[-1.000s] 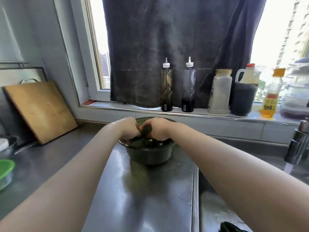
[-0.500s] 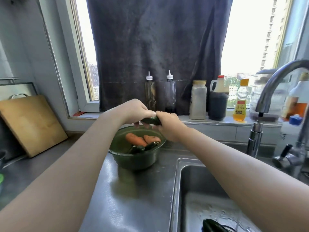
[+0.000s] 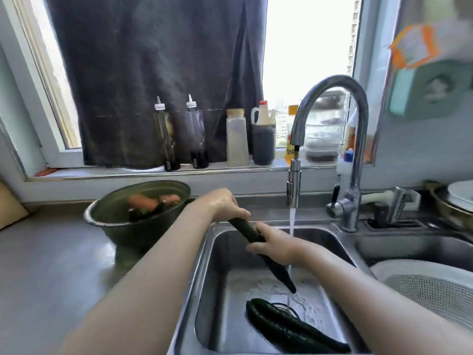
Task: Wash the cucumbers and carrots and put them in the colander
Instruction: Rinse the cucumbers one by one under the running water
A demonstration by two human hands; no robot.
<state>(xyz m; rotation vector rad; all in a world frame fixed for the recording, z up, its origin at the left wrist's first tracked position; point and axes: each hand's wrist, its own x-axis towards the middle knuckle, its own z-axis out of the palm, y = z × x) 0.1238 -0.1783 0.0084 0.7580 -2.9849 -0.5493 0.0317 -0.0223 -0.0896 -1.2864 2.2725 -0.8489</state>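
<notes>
While the green bowl [image 3: 133,237] sits on the worktop [image 3: 51,252] left of the sink [image 3: 220,265], carrots [image 3: 143,202] lie in it with something dark beside them, possibly more cucumber, too blurred to call. It reads as unwashed stock kept within reach.

The left hand [image 3: 225,206] curls over the upper end of the held cucumber [image 3: 245,230] at the sink's back-left rim, anchoring it. The cucumber's long axis runs diagonally from upper left to lower right. Its tip points down toward the drain, so water should run off along it into the basin.

The right hand [image 3: 273,245] wraps round the cucumber's middle, well placed to rub the skin. The water stream [image 3: 292,221] from the tap [image 3: 332,98] falls just behind this hand and meets the cucumber's low end.

Two more cucumbers [image 3: 289,326] lie side by side on the sink floor, touching, with long axes running from the drain out to the lower right. The white colander [image 3: 430,288] sits at far right beside the sink, and no vegetables show in its visible part. I judge the task is early.
</notes>
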